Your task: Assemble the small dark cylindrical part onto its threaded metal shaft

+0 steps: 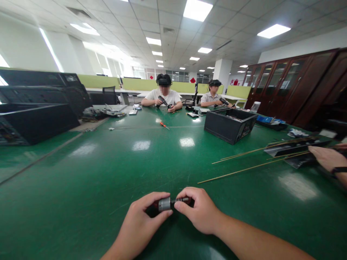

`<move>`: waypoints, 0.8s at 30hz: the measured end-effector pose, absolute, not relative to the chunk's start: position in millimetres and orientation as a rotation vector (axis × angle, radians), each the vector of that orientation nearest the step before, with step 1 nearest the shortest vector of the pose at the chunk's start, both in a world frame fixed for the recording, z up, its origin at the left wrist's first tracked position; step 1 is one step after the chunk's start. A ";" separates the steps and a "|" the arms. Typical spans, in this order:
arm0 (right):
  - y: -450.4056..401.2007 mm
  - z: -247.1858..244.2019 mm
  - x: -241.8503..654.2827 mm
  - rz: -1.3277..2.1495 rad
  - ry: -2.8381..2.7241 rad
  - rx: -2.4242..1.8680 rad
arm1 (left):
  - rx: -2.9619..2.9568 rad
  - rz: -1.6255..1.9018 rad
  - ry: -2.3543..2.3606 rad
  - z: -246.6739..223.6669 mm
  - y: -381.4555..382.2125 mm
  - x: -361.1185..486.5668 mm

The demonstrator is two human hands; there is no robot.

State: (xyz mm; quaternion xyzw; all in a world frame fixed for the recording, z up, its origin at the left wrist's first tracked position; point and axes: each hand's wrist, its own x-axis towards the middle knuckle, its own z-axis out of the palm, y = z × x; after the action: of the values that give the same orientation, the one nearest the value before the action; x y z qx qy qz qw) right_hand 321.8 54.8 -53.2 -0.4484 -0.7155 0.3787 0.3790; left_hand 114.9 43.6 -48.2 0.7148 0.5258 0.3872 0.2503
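Low in the middle of the head view, my left hand (141, 222) is closed round a short silver metal cylinder (164, 204), thumb below and fingers above. A dark red part shows at the cylinder's left end. My right hand (199, 209) pinches a thin, ridged metal rod (184, 199) just to the right. The rod's left end meets or nearly meets the cylinder; whether they are joined I cannot tell. Something dark red behind the rod is partly hidden by my fingers. Both hands are just above the green table (108, 202).
An orange-handled screwdriver (163, 125) lies further back. Black computer cases (221, 126) stand right and far left. Long thin rods (241, 170) reach in from the right beside another person's hand (326, 157). Two people (162, 97) sit across the table with power drills (163, 100).
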 end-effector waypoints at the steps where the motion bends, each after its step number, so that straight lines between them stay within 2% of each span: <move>1: 54.9 -53.3 321.9 0.970 -1.826 -1.141 | 1.954 1.062 1.428 -48.2 43.6 114.7; 24: 55.5 -51.5 325.2 0.979 -1.766 -1.124 | 1.933 1.072 1.458 -47.8 42.6 111.7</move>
State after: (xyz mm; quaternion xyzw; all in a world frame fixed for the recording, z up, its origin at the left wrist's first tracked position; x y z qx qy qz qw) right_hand 325.2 55.5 -51.5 -0.4450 -0.6993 0.3875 0.4034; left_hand 111.7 42.6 -47.8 0.7080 0.5338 0.3926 0.2442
